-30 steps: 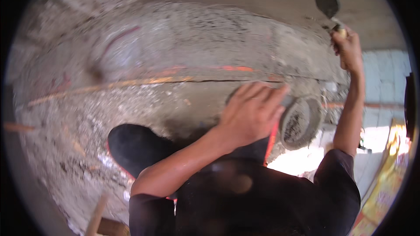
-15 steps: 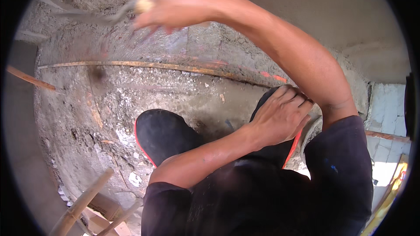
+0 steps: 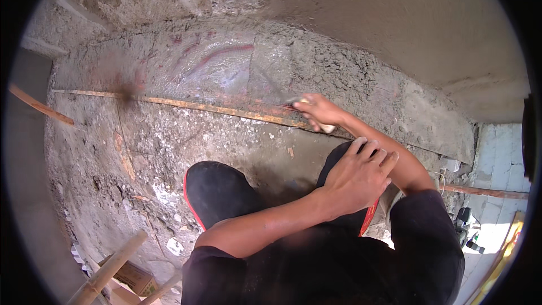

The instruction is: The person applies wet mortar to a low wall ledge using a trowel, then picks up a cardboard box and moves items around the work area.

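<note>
My right hand (image 3: pixel 320 110) is closed around the pale handle of a trowel (image 3: pixel 327 128). The trowel's blade is smeared by motion, just left of the hand and close to a band of wet grey mortar (image 3: pixel 226 73) with reddish marks. Below that band runs a long thin wooden strip (image 3: pixel 203 107). My left hand (image 3: pixel 358 176) lies on my right knee, holding nothing, its fingers slightly apart, beside my right forearm. My left knee (image 3: pixel 217 189), in dark cloth with a red stripe, is bent.
Rough ground with pale chips (image 3: pixel 169 135) lies left of my knees. A bamboo pole (image 3: pixel 116 262) and a cardboard box (image 3: pixel 132 277) are at lower left. A smooth grey wall (image 3: pixel 418 34) rises at upper right. A dark power tool (image 3: pixel 466 229) sits near pale blocks at right.
My right hand has swept the trowel from the upper left down and right, near my right knee. My left hand stays on the knee, its fingers shifted slightly. The view has tilted a little.
</note>
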`<state>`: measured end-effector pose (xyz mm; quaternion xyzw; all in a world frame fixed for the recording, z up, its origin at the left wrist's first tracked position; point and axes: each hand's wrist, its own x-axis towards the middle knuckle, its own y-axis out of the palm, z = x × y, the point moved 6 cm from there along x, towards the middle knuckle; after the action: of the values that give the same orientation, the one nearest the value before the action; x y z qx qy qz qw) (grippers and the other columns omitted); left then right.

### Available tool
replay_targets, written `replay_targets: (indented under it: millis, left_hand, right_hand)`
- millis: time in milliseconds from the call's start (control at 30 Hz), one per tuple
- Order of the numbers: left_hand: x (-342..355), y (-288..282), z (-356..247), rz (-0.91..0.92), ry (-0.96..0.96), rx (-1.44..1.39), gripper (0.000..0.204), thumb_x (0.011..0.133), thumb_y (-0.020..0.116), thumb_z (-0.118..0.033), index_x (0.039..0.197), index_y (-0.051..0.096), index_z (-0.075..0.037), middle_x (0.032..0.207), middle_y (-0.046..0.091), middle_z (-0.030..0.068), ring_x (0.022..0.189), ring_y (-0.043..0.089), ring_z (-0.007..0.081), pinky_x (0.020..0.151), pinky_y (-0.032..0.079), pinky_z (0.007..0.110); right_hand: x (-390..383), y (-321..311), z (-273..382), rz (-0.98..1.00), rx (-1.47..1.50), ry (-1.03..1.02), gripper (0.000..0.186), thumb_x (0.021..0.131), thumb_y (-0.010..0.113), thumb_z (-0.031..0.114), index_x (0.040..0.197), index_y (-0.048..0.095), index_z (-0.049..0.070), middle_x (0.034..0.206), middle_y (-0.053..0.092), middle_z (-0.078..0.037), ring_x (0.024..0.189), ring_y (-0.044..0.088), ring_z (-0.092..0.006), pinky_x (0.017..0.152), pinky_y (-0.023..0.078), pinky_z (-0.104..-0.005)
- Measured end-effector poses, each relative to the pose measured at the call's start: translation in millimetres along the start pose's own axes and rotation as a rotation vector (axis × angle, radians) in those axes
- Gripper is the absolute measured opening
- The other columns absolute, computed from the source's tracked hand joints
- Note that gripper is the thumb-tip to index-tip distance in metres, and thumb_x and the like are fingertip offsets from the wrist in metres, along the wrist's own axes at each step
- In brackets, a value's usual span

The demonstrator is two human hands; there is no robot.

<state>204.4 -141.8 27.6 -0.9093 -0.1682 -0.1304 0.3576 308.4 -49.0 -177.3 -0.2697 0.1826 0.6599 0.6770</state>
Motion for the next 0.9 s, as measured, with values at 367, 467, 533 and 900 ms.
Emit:
replay_targets:
  millis: [367,467,533,900]
  left_hand:
    - [0,-16,39,0.001,-0.204,0.072,0.052,0.088,0.072,-0.026,0.134,0.062,-0.004,0.116,0.070,0.0126,0.118,0.061,0.0307,0.105,0.046,0.044]
    - [-1,-22,40,-0.017,-0.195,0.061,0.053,0.087,0.073,-0.027,0.134,0.062,-0.004,0.117,0.070,0.0129,0.117,0.061,0.0318,0.102,0.047,0.045]
    - [5,-25,28,-0.009,-0.163,0.054,0.055,0.086,0.074,-0.026,0.135,0.062,-0.003,0.117,0.070,0.0143,0.115,0.062,0.0334,0.101,0.048,0.046]
    - [-4,-26,32,-0.056,-0.132,0.047,0.058,0.088,0.074,-0.026,0.139,0.059,-0.002,0.116,0.070,0.0167,0.117,0.062,0.0344,0.104,0.046,0.046]
  right_hand:
    - [2,-30,-65,-0.361,0.521,0.049,0.032,0.103,0.063,0.033,0.110,0.051,0.004,0.068,0.050,-0.001,0.047,0.050,-0.0132,0.038,0.042,-0.0305]
    - [22,2,-17,-0.215,0.599,-0.040,0.032,0.104,0.062,0.032,0.110,0.050,0.003,0.070,0.051,-0.003,0.050,0.051,-0.0137,0.040,0.044,-0.0297]
    - [64,9,20,-0.134,0.598,-0.067,0.030,0.105,0.060,0.030,0.111,0.050,0.003,0.072,0.052,-0.004,0.053,0.052,-0.0135,0.043,0.047,-0.0298]
    - [6,-50,-72,-0.558,0.810,-0.053,0.028,0.103,0.062,0.034,0.105,0.053,0.007,0.073,0.055,-0.003,0.051,0.052,-0.0125,0.041,0.042,-0.0290]
